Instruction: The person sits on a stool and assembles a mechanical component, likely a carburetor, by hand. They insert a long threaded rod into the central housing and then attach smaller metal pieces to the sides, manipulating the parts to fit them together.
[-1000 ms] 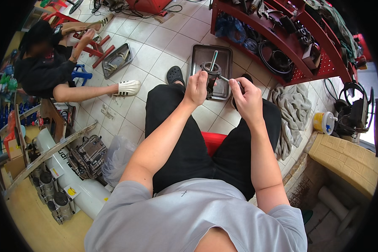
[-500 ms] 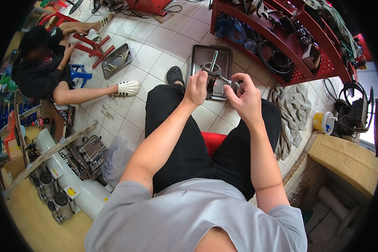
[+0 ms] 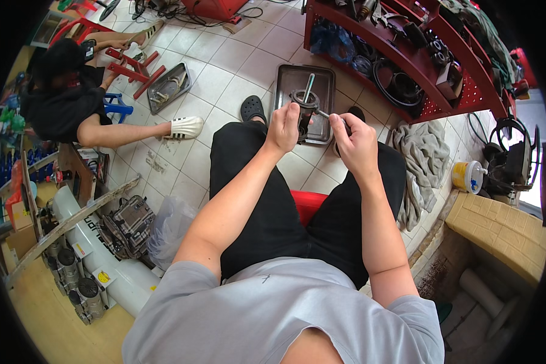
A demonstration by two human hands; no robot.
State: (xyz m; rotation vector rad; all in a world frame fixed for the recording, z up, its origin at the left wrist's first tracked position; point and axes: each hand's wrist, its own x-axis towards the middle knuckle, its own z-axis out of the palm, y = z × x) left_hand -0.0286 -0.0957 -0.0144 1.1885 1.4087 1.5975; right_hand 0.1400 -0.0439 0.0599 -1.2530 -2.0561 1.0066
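My left hand (image 3: 283, 128) is closed around a dark metal housing (image 3: 307, 114) with a round ring-like top. A long silver rod (image 3: 309, 86) stands up out of that ring. In my right hand (image 3: 356, 142) is a metal tool with a thin straight shaft (image 3: 323, 113), which reaches toward the upper right side of the housing. My fingers cover its handle, so its exact kind does not show. Both hands are above my knees, and a grey metal tray (image 3: 330, 79) lies on the floor beyond them.
A red shelf rack (image 3: 406, 91) with parts stands at the far right. Grey cloths (image 3: 420, 158) and a yellow-white tub (image 3: 467, 177) are on the right. At the left, another person (image 3: 67, 91) sits by a red stand (image 3: 136, 68) and a second tray (image 3: 170, 89) of parts.
My right hand has turned, and its spread fingers have closed around the tool. My left hand and the housing stay in place. The other person has leaned slightly and shifted their arms.
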